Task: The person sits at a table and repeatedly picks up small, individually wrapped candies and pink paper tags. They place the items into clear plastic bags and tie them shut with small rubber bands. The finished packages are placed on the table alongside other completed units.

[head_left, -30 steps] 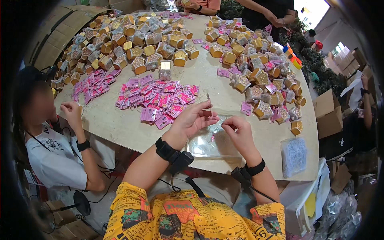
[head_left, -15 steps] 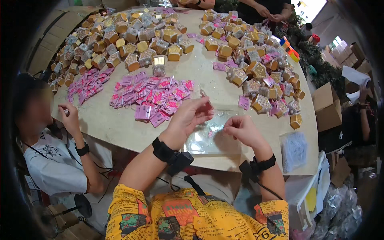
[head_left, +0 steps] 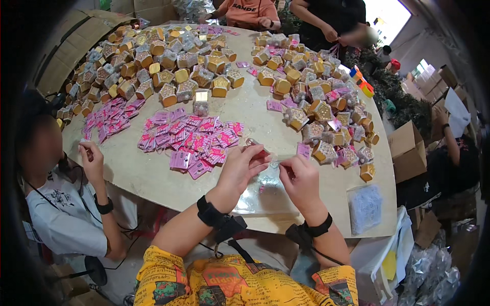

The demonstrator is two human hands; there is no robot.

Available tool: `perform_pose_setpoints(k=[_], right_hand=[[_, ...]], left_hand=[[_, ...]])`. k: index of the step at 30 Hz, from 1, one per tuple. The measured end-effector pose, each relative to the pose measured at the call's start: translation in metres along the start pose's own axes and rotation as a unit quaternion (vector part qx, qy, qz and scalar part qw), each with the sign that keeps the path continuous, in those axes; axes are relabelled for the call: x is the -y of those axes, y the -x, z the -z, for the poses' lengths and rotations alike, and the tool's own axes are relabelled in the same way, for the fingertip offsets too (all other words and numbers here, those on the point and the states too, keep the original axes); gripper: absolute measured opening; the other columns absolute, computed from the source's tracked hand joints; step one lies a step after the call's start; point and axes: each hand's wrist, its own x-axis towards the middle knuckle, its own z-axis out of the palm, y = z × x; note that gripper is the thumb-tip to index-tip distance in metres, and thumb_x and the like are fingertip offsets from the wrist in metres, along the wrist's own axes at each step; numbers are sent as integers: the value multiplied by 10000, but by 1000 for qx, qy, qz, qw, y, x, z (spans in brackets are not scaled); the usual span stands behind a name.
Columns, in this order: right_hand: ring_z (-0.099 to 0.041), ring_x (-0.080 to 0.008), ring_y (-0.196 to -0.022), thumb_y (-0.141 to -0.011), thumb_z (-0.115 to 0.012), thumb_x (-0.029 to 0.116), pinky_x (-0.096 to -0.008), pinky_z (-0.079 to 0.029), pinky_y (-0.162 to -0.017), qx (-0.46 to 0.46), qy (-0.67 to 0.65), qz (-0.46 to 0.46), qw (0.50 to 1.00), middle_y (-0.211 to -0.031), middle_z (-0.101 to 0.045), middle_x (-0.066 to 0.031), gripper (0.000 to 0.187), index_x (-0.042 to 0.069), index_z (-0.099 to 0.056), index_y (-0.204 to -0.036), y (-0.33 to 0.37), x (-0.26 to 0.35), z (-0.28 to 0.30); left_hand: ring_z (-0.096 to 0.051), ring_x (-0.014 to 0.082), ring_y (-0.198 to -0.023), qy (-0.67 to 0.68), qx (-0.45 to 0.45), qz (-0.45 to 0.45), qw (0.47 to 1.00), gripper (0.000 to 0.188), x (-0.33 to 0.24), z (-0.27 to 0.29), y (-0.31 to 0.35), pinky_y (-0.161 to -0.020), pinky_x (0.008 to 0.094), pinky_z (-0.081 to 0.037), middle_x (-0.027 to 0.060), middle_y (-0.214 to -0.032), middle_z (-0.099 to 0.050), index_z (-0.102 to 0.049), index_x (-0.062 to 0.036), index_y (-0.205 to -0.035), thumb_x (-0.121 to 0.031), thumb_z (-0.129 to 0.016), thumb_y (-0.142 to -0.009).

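Pink cards (head_left: 191, 137) just beside the left hand (head_left: 242, 167)

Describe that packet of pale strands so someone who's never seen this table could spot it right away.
Start with the big pale table and go to its near right corner, past the person's right hand. Lying there is a flat, roughly rectangular clear packet of pale strands. Its bluish-white colour sets it apart from the chunky gold-coloured houses heaped beyond it.
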Motion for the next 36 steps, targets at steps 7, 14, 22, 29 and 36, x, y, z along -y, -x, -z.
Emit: perform_pose_setpoints(k=[7, 14, 22, 29, 36], right_hand=[[-564, -264, -600, -692, -657, -24, -352, -460, -531, -36, 92, 70, 993, -706, -555, -93, 129, 43, -578, -769, -2, -4, 2], [-566, -266, -641, -676, -667, -27, -363, -460, -552, -31, 109, 200, 973, -730, -557, -90, 178, 39, -579, -817, -20, -4, 16], [-598, -159, -628, -728, -661, -56, -274, -468, -502, -44, -114, 18, 992, -778, -595, -105, 129, 14, -587, -808, -10, 4, 14], [-644, -181, -614, -927, -518, 99, -267, -531, -526, 8, -570, -329, 753, -906, -651, -175, 114, -14, -510, -942, 8, -5, 6], [-646, -215, -627, -907, -539, 61, -305, -535, -572, 86, -578, -315, 748, -806, -643, -176, 80, -18, -530, -899, 14, -9, 19]], left_hand=[[-648, 251, -904, -5, 4, 23, 1000, 195, -2, 3, 10, -801, 358, -546, 132, -923, -625, -540, -7, -1010, -157, -581, -893], [-584, 191, -991, -361, 12, -198, 911, 458, -7, 3, -9, -916, 315, -433, 96, -1067, -621, -542, -6, -1232, -178, -659, -824], [-607, 193, -742, -441, 98, -275, 849, 99, -27, -27, 17, -688, 323, -462, 85, -766, -639, -669, -17, -786, -109, -664, -751], [-535, 294, -796, -590, 136, -422, 675, 67, -27, -30, 36, -705, 391, -418, 97, -774, -544, -670, -63, -782, -94, -651, -726], [-529, 262, -838, -686, 227, -508, 470, 222, -44, -37, 32, -755, 381, -419, 69, -819, -511, -616, -92, -927, -181, -641, -725]])
